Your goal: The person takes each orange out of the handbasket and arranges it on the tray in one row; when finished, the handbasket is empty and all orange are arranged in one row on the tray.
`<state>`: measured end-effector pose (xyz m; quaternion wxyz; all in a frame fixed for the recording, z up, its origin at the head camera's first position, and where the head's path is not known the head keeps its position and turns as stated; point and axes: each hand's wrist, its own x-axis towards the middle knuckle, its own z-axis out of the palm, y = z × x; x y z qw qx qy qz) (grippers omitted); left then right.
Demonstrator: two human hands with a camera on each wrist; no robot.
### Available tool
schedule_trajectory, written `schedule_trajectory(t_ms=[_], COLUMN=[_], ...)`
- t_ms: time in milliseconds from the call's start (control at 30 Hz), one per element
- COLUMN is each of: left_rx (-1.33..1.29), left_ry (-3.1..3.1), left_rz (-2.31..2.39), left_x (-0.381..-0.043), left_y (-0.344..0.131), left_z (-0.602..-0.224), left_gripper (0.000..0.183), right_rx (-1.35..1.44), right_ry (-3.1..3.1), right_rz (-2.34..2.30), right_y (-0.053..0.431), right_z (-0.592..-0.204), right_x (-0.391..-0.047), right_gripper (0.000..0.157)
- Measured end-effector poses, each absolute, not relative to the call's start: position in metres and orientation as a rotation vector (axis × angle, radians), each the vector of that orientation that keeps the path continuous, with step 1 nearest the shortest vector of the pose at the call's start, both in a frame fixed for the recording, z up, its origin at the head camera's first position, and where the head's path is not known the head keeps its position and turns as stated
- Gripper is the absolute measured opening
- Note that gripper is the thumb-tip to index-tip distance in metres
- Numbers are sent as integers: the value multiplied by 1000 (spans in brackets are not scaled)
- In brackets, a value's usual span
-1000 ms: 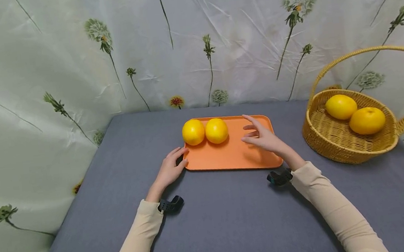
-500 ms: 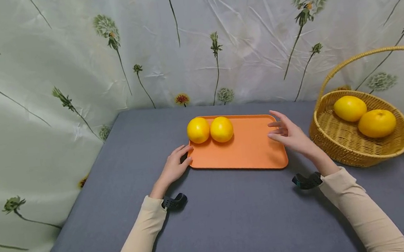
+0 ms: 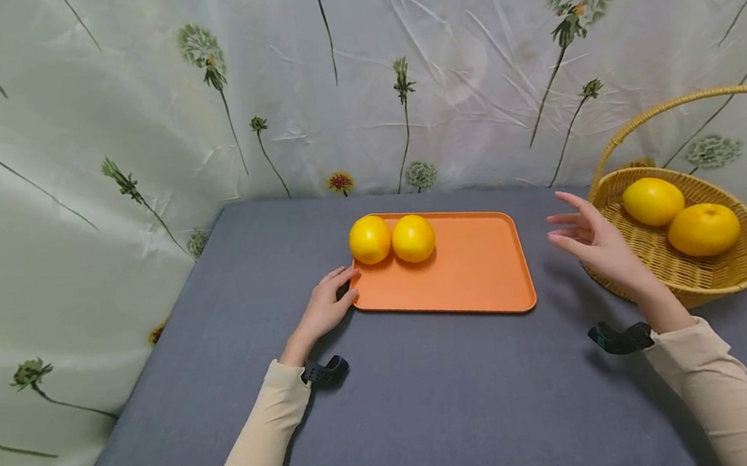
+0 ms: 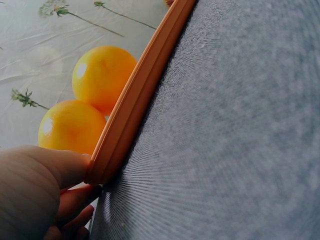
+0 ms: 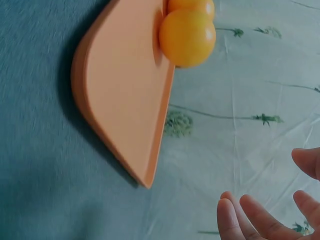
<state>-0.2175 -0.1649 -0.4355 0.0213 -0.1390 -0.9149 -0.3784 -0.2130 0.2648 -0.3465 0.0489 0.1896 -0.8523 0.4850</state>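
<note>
My left hand holds the left edge of an orange tray. Its thumb lies against the rim near the front corner, with the other fingers partly hidden behind it. Two round yellow-orange fruits, a left one and a right one, sit side by side in the tray's back left. My right hand hovers between the tray and a wicker basket, fingers loosely bent and holding nothing. Inside the basket are two more fruits, a back one and a front one.
A grey-blue cloth covers the table. The basket's tall arched handle rises at the far right. A pale curtain with dandelion prints hangs behind the table and along its left side.
My right hand has moved right, from above the tray to beside the basket. The left hand stays at the tray's edge. The head view has shifted slightly, and the fruits keep their places.
</note>
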Motion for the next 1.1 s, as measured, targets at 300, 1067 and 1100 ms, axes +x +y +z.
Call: schedule_trajectory(t_ms=[300, 1067, 1100], left_rx=[-438, -434, -429], left_ry=[-2849, -2835, -2835], left_rz=[-1183, -1187, -1195], left_x=[-218, -217, -217], left_y=[-162, -164, -164], left_z=[-434, -434, -434], left_gripper=[42, 42, 42], right_rx=[388, 38, 22], right_ry=[-2648, -2727, -2722], right_rz=[1346, 772, 767], right_y=[301, 384, 385], right_z=[-336, -350, -350], right_x=[-205, -199, -200], right_gripper=[65, 66, 65])
